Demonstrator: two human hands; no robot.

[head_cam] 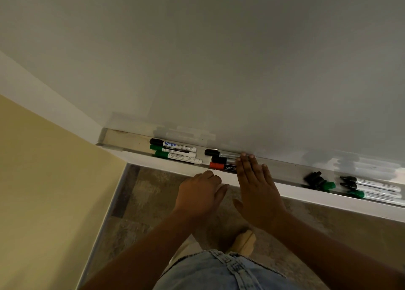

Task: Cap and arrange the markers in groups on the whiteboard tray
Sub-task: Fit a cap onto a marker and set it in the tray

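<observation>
On the pale silver metal tray [282, 173], the far-left trio is one black-capped marker with a blue label [173, 144] and two green-capped white-barrelled markers [175, 150]. The middle trio: two black-capped silver-barrelled markers [211, 152] and a red-capped marker with a black barrel [222, 166] (white lettering on it). To the right lie loose black caps [313, 179] and one green cap [328, 185]. The greyish whiteboard [219, 59] shows smudged grey patches. My jeans [219, 272] are faded light blue denim; the floor [153, 193] is mottled brown.

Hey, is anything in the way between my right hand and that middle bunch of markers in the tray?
Nothing visible. The right hand, held flat, lies across the right ends of the red marker and the two black-capped markers behind it. The left hand sits at the front edge of the tray, clear of them.
</observation>
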